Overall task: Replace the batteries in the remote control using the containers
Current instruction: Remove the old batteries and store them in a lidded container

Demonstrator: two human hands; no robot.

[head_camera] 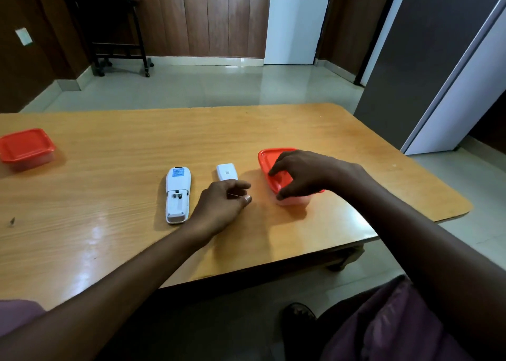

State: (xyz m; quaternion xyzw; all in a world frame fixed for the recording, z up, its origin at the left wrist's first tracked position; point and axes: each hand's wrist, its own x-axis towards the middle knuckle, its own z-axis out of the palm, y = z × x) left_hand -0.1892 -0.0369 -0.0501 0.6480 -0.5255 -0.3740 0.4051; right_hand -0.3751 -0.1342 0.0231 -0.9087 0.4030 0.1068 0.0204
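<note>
Tiled room, wood-panelled back wall, low wooden table (137,147) in front of the seated person. Remote (177,195) lies face down at table centre, battery bay open toward the person; the bay looks empty, though its small contacts are hard to read. Battery cover (226,172) lies just to the right of the remote, apart from it, presumably set there to stay within reach for refitting. Two containers with red lids: far box (26,148) sits closed at the left edge of the table, well apart from the work; near box (287,180) sits right of the cover. Right hand (304,173) rests on top of the near box, fingers spread over the lid and thumb hooked at its near edge, holding the lid; the near corner of the lid appears slightly raised, so my reading is that the lid is being prised off or pressed on, and I cannot tell which. Left hand (221,204) rests on the table between remote and near box, fingers loosely curled, thumb and forefinger close together; whether it pinches anything I cannot tell. No batteries visible. Judgement: the bay is awaiting cells, likely from the near box.
</note>
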